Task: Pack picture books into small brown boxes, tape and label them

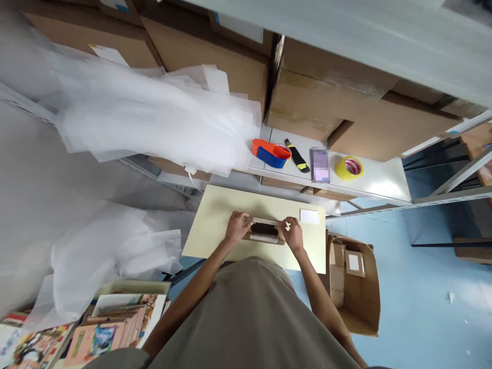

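A small flat brown cardboard package (264,230) with a dark patch in its middle lies on a pale yellow table (215,225). My left hand (237,227) grips its left end, fingers curled over the edge. My right hand (292,233) grips its right end the same way. A small white card (309,216) lies on the table just beyond my right hand.
On a white shelf (384,179) behind the table sit an orange and blue tape dispenser (271,152), a black and yellow cutter (296,155) and a yellow tape roll (349,167). An open cardboard box (355,287) stands at the right. White foam sheets (154,123) and stacked books (111,328) lie left.
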Demonstrator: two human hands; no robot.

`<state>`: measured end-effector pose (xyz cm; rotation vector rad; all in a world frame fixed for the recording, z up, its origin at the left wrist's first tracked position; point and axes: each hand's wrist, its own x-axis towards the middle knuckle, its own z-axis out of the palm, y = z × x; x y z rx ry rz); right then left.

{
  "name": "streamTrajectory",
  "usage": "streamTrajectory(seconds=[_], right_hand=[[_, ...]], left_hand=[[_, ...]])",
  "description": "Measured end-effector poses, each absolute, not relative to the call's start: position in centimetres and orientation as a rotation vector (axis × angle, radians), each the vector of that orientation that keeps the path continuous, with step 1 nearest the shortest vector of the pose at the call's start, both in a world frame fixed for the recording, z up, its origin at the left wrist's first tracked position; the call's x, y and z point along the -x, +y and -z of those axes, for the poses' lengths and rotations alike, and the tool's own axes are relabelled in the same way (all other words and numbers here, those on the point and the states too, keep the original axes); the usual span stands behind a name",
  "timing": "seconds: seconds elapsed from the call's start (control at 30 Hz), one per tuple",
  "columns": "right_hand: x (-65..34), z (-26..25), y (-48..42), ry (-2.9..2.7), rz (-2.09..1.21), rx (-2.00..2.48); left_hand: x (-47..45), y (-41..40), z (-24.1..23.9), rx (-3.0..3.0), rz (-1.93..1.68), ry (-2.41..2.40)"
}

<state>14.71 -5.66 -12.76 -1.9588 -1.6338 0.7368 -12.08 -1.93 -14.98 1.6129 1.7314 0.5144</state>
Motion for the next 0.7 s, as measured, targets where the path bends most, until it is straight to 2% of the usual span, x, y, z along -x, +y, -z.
streamTrajectory(seconds=[0.2,0.3,0.47,0.7], right_hand=[[-12.2,0.1,2.8,-1.832,-0.283,1.462],[-10.0,-4.4,8.0,-2.004,-0.142,1.461],[-6.7,-4.6,13.9,-2.237,-0.078,1.870],[-6.6,-1.8,13.8,-2.173,-0.059,1.921]], left_hand=[[10.1,4.4,5.6,-1.744,-1.080,1.501],[8.8,7.3,0.4,-1.767,-1.343,1.379],[7.8,8.1,-3.8,-1.721,-1.485,1.301],[8.7,4.5,0.2,-1.528,-1.418,1.331]])
